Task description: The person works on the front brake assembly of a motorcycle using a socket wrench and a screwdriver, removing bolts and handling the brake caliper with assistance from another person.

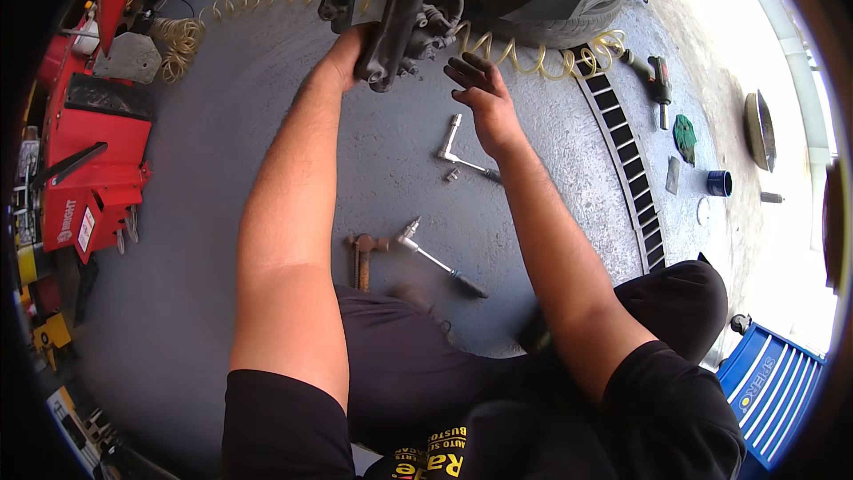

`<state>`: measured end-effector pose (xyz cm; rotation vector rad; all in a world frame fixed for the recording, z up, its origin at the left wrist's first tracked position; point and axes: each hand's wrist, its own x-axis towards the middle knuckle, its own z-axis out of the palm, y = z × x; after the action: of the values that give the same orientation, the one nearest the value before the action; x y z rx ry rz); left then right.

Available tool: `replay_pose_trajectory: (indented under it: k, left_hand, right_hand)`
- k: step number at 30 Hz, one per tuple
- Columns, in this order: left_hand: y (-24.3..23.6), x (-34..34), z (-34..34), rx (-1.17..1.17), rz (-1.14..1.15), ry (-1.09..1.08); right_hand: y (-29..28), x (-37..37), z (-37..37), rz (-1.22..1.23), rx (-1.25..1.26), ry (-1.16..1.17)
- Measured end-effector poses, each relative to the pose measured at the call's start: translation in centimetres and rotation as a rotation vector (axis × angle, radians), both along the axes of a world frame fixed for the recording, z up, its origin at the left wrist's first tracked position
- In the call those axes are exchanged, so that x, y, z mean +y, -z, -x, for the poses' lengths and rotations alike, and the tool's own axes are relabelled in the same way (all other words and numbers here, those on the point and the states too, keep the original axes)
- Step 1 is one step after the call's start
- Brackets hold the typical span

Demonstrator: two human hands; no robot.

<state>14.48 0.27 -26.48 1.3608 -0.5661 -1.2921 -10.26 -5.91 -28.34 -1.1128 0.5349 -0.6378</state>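
Observation:
Black, dirty suspension parts of a vehicle hang at the top middle. My left hand reaches up against a black suspension arm, and its fingers are hidden behind that arm. To the right of the parts my right hand is raised with nothing in it. Its fingertips are blackened and its fingers stretch apart. Below this hand a ratchet wrench with a socket lies on the floor, a small loose socket beside it. Nearer to me lie a second ratchet wrench and a hammer.
A vehicle tyre stands at the upper right, a coiled yellow air hose before it. A floor grate, an impact wrench and a blue can are on the right. Red machinery stands left, a blue tool cabinet lower right.

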Motion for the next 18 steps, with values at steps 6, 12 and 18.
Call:
replay_pose_trajectory:
  k: [6, 12, 18]
  left_hand:
    - [-0.2, 1.3, -0.6, 0.32, 0.038, -0.011]
    - [-1.2, 1.4, -0.7, 0.367, -0.06, 0.001]
    - [-0.6, 1.0, -0.2, 0.395, -0.021, 0.042]
  right_hand:
    - [3.5, 3.0, 1.7, -0.232, 0.293, 0.043]
    - [1.2, 3.1, -0.1, -0.127, 0.311, -0.062]
    - [-0.5, 2.2, -2.0, -0.165, 0.26, -0.1]
